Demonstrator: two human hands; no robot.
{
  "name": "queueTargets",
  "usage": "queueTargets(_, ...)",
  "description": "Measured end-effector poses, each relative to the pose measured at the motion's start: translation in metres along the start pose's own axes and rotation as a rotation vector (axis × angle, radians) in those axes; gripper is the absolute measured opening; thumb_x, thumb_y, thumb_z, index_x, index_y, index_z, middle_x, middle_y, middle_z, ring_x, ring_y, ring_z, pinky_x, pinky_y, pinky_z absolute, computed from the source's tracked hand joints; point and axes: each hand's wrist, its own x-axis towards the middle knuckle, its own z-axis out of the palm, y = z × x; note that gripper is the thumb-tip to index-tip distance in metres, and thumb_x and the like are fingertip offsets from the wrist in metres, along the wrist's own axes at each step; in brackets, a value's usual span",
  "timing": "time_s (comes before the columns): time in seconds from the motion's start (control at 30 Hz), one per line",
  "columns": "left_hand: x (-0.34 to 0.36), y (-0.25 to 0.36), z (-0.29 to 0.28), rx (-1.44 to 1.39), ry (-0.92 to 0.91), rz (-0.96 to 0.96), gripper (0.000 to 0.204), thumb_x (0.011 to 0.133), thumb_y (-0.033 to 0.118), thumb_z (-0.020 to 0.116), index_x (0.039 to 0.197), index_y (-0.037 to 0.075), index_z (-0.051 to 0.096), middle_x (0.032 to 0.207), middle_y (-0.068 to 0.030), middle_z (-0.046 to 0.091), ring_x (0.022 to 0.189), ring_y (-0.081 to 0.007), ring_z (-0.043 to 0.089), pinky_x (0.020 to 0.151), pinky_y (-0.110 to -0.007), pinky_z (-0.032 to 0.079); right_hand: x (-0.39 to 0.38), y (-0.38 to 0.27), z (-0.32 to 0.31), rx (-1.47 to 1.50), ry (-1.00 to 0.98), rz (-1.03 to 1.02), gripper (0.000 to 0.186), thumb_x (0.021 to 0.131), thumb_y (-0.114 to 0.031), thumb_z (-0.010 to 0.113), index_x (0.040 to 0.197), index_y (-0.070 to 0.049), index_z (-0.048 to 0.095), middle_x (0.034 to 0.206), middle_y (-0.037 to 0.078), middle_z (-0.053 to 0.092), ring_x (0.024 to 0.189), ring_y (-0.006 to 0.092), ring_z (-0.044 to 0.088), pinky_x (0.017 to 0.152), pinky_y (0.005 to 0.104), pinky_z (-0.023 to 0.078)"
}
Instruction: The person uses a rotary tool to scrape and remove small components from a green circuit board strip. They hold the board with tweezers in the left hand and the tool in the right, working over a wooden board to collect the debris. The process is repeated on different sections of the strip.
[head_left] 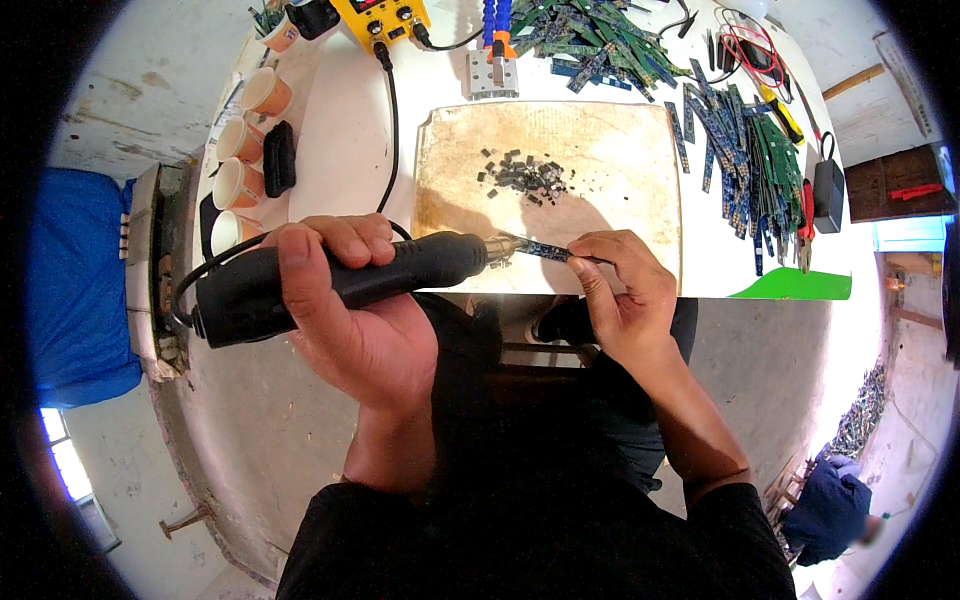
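My left hand (365, 330) is wrapped round a black hot air gun (410, 262), whose metal nozzle (500, 248) points to the right. Just past the nozzle is a narrow dark circuit board strip (543, 250), its right end pinched between the thumb and fingers of my right hand (625, 290). Whether that hand also holds a thin tool is too small to tell. Both hands are over the near edge of a stained, light brown board (620, 150). A loose pile of small black chips (530, 178) lies on this board, beyond the strip.
Heaps of circuit board strips lie at the back (600, 40) and right (745, 150). A yellow control unit (385, 18) stands at the back, its cable (392, 140) running toward me. Paper cups (240, 183) line the left edge. Red-handled pliers (806, 220) lie right. Another person (828, 505) is at lower right.
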Motion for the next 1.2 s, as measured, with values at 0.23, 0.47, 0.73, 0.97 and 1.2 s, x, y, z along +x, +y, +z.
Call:
queueTargets(0.23, 0.001, 0.001, 0.002, 0.009, 0.031, -0.011, 0.026, 0.098, 0.029, 0.062, 0.084, 0.012, 0.048, 0.073, 0.0005, 0.045, 0.07, -0.0127, 0.042, 0.075, -0.033, 0.038, -0.001, 0.0, 0.003, 0.012, -0.011, 0.015, 0.014, 0.084, 0.007, 0.069, 0.097, 0.001, 0.067, 0.094, 0.016, 0.068, 0.085, 0.0289, 0.067, 0.075, 0.0325, 0.053)
queueTargets(0.47, 0.001, 0.0, 0.001, 0.002, 0.019, -0.003, 0.026, 0.098, 0.029, 0.061, 0.084, 0.012, 0.049, 0.074, 0.0004, 0.046, 0.07, -0.0125, 0.042, 0.075, -0.033, 0.038, -0.001, 0.001, 0.005, 0.015, -0.008, 0.028, 0.014, 0.084, 0.007, 0.069, 0.097, 0.002, 0.067, 0.092, 0.015, 0.067, 0.082, 0.0279, 0.066, 0.071, 0.0312, 0.052)
queueTargets(0.73, 0.0, 0.0, 0.003, 0.017, 0.043, -0.009, 0.026, 0.099, 0.03, 0.06, 0.084, 0.011, 0.049, 0.073, 0.0002, 0.047, 0.07, -0.0128, 0.044, 0.077, -0.034, 0.039, 0.001, -0.003, 0.003, 0.0, -0.012, 0.002, 0.014, 0.084, 0.008, 0.069, 0.096, 0.001, 0.067, 0.091, 0.015, 0.067, 0.081, 0.028, 0.065, 0.071, 0.0321, 0.052)
queueTargets(0.97, -0.001, -0.002, 0.001, 0.018, 0.004, -0.013, 0.026, 0.1, 0.029, 0.058, 0.085, 0.011, 0.048, 0.073, 0.0002, 0.046, 0.07, -0.0132, 0.043, 0.078, -0.035, 0.039, -0.001, -0.003, 0.0, -0.036, 0.004, 0.001, 0.013, 0.083, 0.007, 0.07, 0.095, 0.001, 0.068, 0.092, 0.014, 0.068, 0.083, 0.029, 0.066, 0.074, 0.0342, 0.053)
queueTargets(1.2, -0.004, -0.001, 0.005, 0.022, -0.006, -0.024, 0.026, 0.1, 0.03, 0.058, 0.085, 0.011, 0.047, 0.074, 0.0002, 0.046, 0.071, -0.013, 0.042, 0.077, -0.035, 0.038, -0.006, -0.001, -0.009, -0.025, 0.078, 0.025, 0.012, 0.084, 0.007, 0.069, 0.095, 0.002, 0.068, 0.093, 0.015, 0.069, 0.084, 0.0276, 0.066, 0.076, 0.0323, 0.052)
